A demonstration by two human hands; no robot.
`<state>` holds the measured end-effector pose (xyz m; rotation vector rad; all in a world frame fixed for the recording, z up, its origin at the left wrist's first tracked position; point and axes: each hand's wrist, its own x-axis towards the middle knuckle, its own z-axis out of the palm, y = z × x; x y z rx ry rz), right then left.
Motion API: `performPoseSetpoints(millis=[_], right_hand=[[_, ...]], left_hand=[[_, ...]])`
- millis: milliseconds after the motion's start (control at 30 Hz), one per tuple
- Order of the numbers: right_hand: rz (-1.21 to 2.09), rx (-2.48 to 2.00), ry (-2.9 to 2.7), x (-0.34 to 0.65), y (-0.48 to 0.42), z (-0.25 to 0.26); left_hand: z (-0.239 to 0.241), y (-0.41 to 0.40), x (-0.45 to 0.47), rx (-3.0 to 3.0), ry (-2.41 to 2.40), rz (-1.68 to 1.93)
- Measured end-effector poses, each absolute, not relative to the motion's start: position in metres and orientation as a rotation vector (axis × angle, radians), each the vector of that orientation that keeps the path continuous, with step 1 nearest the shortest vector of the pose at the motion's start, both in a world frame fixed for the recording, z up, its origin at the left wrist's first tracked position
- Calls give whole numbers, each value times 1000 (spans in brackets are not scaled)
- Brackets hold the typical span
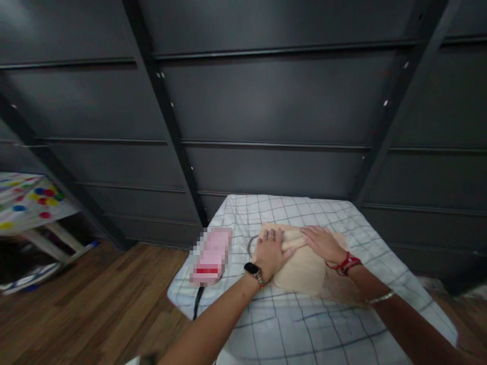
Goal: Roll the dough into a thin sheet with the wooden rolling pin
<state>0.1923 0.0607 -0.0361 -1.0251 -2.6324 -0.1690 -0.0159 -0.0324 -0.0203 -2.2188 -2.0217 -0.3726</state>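
Now cream cloth (300, 271) lies flat under L fingers (271, 236) & R fingers (310, 234).

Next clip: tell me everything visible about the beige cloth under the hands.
The beige cloth is a plain, pale, soft-looking piece of fabric, folded or bunched into a rounded shape. It lies on the checked cover. The left hand and right hand both rest palm-down on its far part.

Cream cloth (300, 268) lies on white grid-checked cover (304, 324).
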Motion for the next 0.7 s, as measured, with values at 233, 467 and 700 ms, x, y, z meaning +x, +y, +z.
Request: performPoseSetpoints(millis=[233, 467, 700], right_hand=[[-156, -1012, -2653, 178, 65, -25], [-133, -1109, -2697, 157, 80, -20], [-154, -1127, -2727, 135, 110, -20]], left_hand=[[-11, -17, -23, -2178, -2072, -391], [-16, -7, -25, -2070, -2111, -376], [-12, 14, -32, -2055, -2184, -350]])
